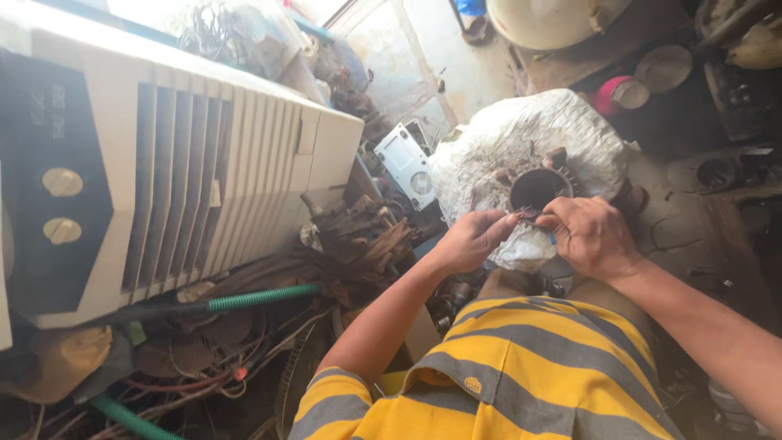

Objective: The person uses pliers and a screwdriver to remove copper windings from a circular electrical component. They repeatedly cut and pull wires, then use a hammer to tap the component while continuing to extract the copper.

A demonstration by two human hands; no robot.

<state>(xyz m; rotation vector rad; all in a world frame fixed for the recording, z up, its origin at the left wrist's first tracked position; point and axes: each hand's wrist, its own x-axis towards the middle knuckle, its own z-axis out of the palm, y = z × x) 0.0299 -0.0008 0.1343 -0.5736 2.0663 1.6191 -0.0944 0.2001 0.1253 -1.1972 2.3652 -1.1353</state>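
A white air cooler [187, 171] (two round knobs) stands left, a green corrugated hose [261, 300] below it.

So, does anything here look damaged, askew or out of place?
Yes. The white slatted air cooler lies tipped over on a heap of tangled wires and scrap, and the dark round motor stator both hands work on sits on torn white sacking.

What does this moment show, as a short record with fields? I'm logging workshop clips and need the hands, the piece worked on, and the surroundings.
left hand: left hand pinches thin wires at the rim of the dark round metal motor core
right hand: right hand grips the same rim from the other side
support: core sits on a white crumpled sack
to the left: white plastic air cooler with louvres, green ribbed hose
clothing: yellow and grey striped shirt
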